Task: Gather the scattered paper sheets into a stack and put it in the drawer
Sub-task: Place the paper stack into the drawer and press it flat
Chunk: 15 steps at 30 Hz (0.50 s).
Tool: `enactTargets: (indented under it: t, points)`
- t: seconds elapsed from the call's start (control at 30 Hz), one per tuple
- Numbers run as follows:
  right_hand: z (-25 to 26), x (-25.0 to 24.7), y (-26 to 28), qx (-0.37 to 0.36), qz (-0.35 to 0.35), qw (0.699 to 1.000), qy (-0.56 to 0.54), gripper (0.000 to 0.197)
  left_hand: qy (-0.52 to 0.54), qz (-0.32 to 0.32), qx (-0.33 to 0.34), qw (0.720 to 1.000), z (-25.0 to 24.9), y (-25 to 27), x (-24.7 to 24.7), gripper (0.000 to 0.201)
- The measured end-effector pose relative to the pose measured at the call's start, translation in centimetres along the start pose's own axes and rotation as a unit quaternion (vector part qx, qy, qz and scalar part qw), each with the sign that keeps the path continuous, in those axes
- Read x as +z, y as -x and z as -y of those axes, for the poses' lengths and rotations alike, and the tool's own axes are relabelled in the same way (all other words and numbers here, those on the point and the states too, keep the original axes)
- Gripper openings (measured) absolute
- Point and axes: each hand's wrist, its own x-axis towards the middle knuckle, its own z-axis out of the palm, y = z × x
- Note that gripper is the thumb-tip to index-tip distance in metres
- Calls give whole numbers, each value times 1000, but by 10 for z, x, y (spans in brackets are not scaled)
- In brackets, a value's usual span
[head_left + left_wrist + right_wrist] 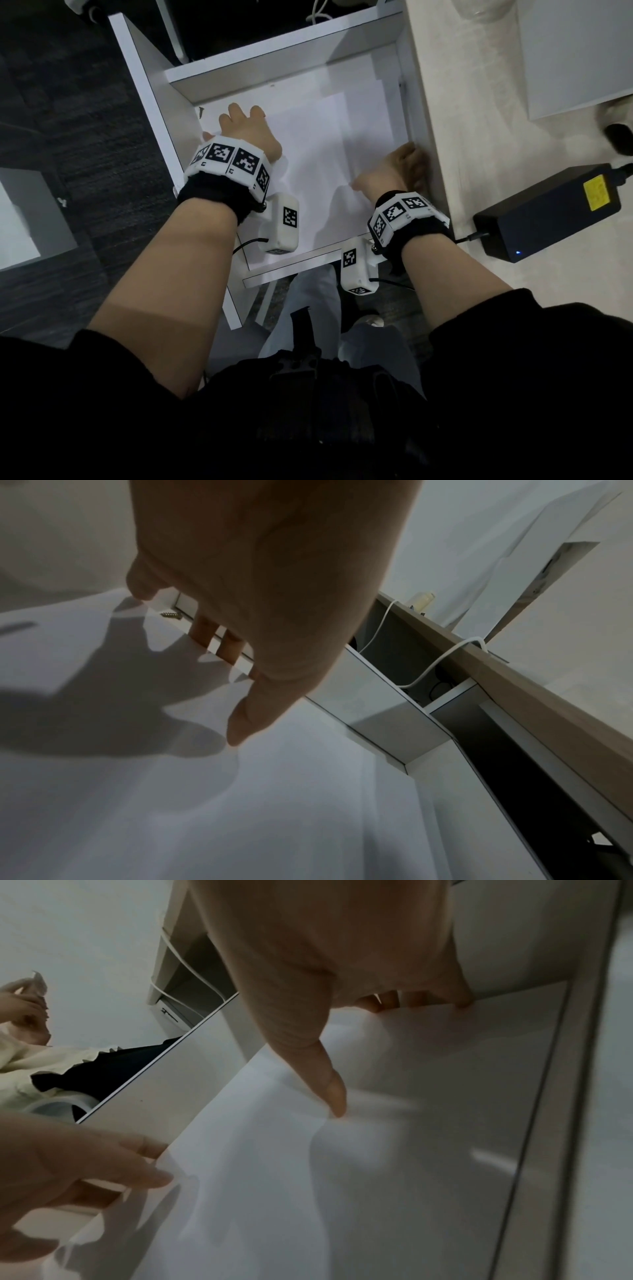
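From the head view, both hands are down inside the open drawer [181,78]: the left hand [245,132] and the right hand [399,168] flank the paper stack [318,144], which lies on the drawer floor beside the desk [479,102]. Left wrist view: fingers [236,647] spread and straight, tips at the sheets' far edge. Right wrist view: straight fingers [414,999] pressing the paper's edge. Stacking looks done; squaring and shutting the drawer seem left.

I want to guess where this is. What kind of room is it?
Probably an office: a desk with a pull-out drawer holding paper sheets, and a power adapter lying on top.
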Motion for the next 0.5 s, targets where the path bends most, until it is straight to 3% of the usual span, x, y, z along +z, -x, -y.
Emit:
enactTargets:
  t: [0.27, 0.5]
  points:
    - [0, -1, -1, 2, 24, 999, -39, 123, 76, -66, -25, 995, 11, 3, 16, 63]
    - [-8, 4, 13, 16, 61, 998, -2, 143, 182, -72, -68, 978, 4, 22, 14, 84]
